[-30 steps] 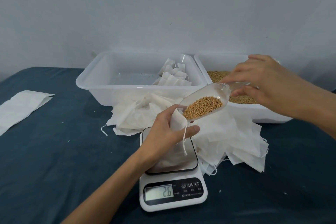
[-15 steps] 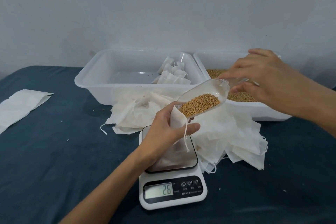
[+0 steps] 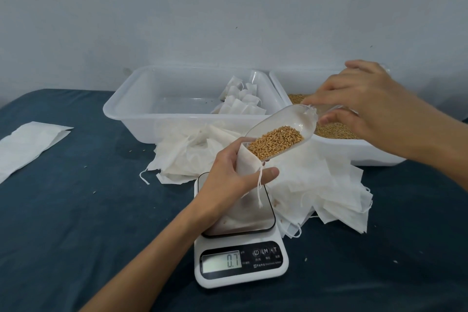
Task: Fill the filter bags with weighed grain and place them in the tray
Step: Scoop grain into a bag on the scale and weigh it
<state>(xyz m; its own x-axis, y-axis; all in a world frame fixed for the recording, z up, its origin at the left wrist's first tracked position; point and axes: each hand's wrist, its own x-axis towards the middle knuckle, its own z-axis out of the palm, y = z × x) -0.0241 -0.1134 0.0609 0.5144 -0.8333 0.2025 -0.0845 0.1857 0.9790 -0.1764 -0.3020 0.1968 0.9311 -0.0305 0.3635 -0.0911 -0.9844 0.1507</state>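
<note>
A plain pale wall stood behind the table point(image 3: 76, 210), which was covered with a dark blue cloth. On my screen I saw the left hand point(image 3: 228, 175) closed around the mouth of a white filter bag point(image 3: 247, 163), and the bottom of the bag rested on the plate of the kitchen scale point(image 3: 240, 256). The display showed 0.7. The right hand point(image 3: 362, 104) pinched the handle of a clear scoop point(image 3: 291, 129) with its fingers. The scoop was tilted down, its lip at the bag opening, with grain point(image 3: 276, 142) lying in it. I think some grain was already in the bag, but this was not clear. Behind, the empty-looking tray point(image 3: 131, 111) held several filled bags point(image 3: 243, 104) in its right corner. The grain tub point(image 3: 354, 149) stood just beside it. Loose empty bags point(image 3: 316, 185) were piled between the tray and the scale.
</note>
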